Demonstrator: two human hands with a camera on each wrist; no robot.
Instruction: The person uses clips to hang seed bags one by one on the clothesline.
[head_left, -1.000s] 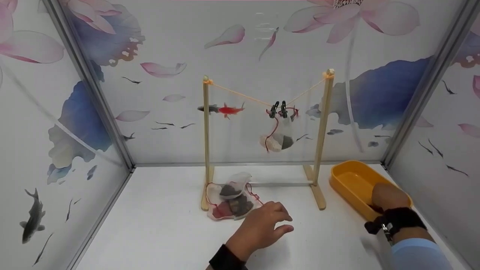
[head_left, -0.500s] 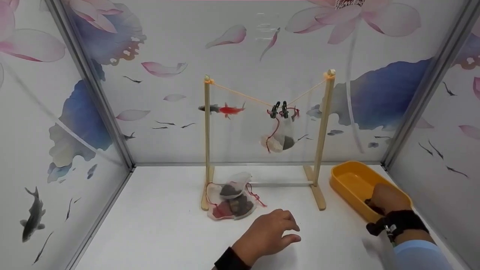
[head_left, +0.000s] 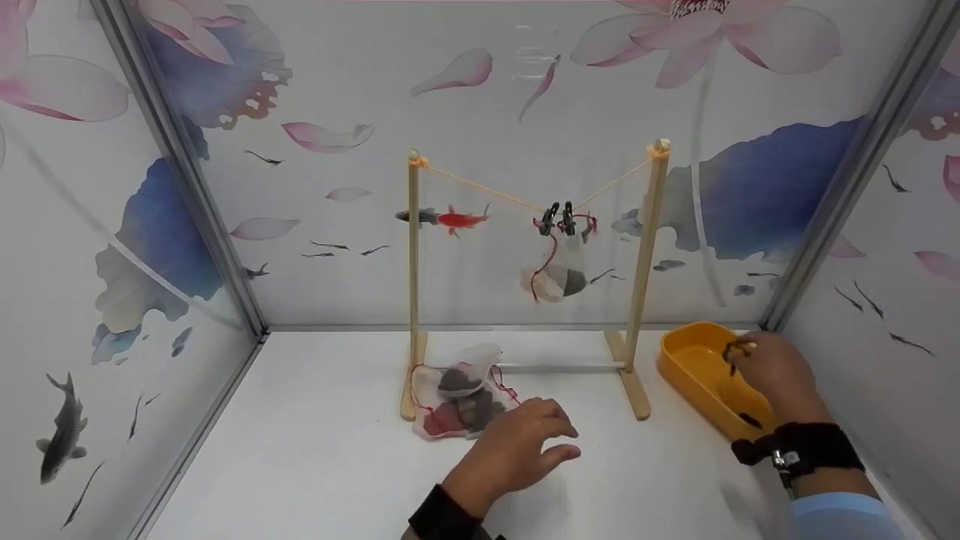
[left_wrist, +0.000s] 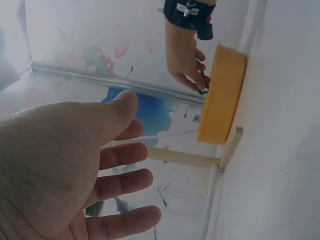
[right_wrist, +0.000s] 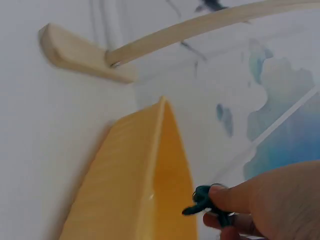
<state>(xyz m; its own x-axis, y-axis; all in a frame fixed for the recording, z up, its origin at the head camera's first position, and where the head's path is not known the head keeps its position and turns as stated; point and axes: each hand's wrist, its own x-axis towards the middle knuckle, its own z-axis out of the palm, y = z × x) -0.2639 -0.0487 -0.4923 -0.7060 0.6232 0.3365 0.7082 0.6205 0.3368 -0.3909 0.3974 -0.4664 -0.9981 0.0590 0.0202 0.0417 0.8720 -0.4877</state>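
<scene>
The right hand (head_left: 772,371) pinches a small dark clip (head_left: 731,352) lifted over the yellow tray (head_left: 686,367) at 3 o'clock, probably for the string rack (head_left: 525,202), while the left hand (head_left: 517,450), fingers loose and empty, hovers beside the mesh pouches (head_left: 461,397) on the table (head_left: 300,450).

The fingers (right_wrist: 235,197) pinch a dark clip (right_wrist: 202,200) above the yellow tray (right_wrist: 130,190), near a wooden foot (right_wrist: 75,52).

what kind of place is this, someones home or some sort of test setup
Most likely a staged tabletop booth, not a home: flower-and-fish printed wall panels joined by metal corner strips enclose a white table, with only a miniature wooden clothesline rack and a yellow tray.
</scene>
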